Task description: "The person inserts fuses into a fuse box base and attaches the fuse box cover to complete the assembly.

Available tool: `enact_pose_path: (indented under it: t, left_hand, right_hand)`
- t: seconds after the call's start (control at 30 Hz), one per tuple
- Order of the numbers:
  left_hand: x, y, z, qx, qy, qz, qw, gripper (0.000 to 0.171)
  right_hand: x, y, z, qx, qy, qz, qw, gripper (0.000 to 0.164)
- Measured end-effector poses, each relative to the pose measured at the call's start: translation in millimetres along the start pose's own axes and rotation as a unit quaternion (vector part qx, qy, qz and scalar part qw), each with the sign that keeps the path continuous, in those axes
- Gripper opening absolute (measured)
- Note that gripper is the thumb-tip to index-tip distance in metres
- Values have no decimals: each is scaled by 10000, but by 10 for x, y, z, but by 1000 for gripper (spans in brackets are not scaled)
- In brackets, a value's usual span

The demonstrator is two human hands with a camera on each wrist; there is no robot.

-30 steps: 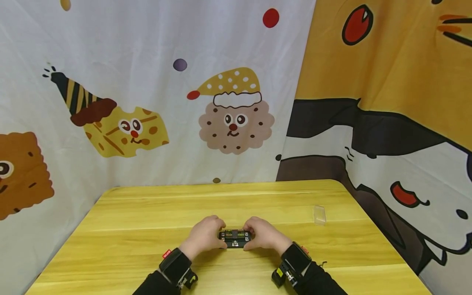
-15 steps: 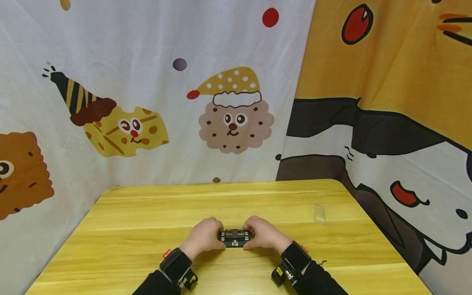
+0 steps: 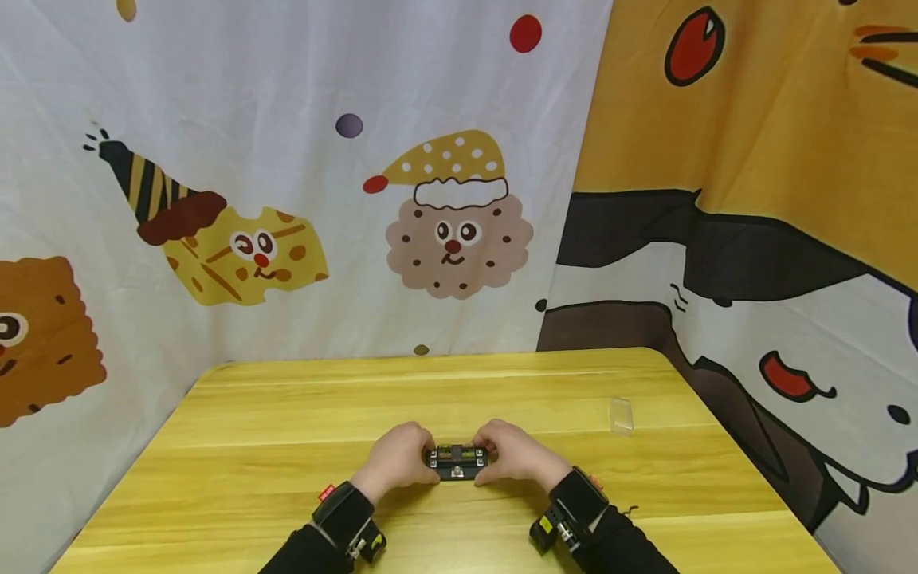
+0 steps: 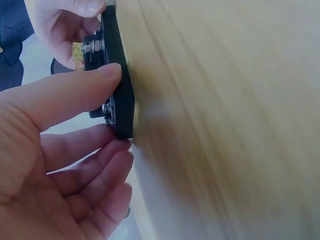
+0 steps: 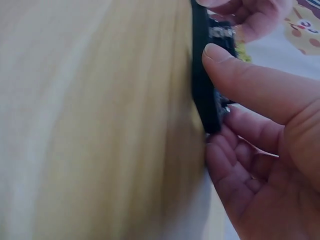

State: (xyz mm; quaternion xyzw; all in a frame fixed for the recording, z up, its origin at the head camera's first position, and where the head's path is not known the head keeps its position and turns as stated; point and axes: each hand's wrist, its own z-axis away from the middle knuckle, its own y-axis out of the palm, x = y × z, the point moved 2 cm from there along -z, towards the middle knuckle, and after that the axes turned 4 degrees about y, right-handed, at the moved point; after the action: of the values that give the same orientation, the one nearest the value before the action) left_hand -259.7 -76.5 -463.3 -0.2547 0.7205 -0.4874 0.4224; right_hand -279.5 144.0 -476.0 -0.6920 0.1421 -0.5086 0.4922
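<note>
A small black fuse block with metal screw terminals and yellow-green parts on top lies between both hands near the middle of the table. My left hand grips its left end, thumb on the near side. My right hand holds the right end in the same way. Seen from the left wrist, the thumb presses the side of the black base and fingers touch its end. In the right wrist view the right thumb also rests on the base. The block's underside is hidden.
A clear plastic cover lies on the wooden table, to the right and farther back. A printed cloth hangs behind the table, with another at the right.
</note>
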Motion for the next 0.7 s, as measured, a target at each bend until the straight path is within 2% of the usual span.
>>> enact_pose_path:
  t: [0.1,0.33,0.5,0.7]
  left_hand:
    - [2,3,11,-21,-3,-25,10000,40]
    - [-13,-3,33,-37,-4,-30,10000,41]
    - [-14,-10,29,-43,-63,-55,10000,41]
    - [-6,-3,22,11,-63,-15,10000,42]
  right_hand:
    - [-31,-61,47,-12,-3,-96,10000,46]
    - [-237,-233,157,-492,279,-45,9984,46]
    - [-390,-356,212,-898,796,174,9926,44]
    - [-552,-539,348,-1427,1389,500,9787,43]
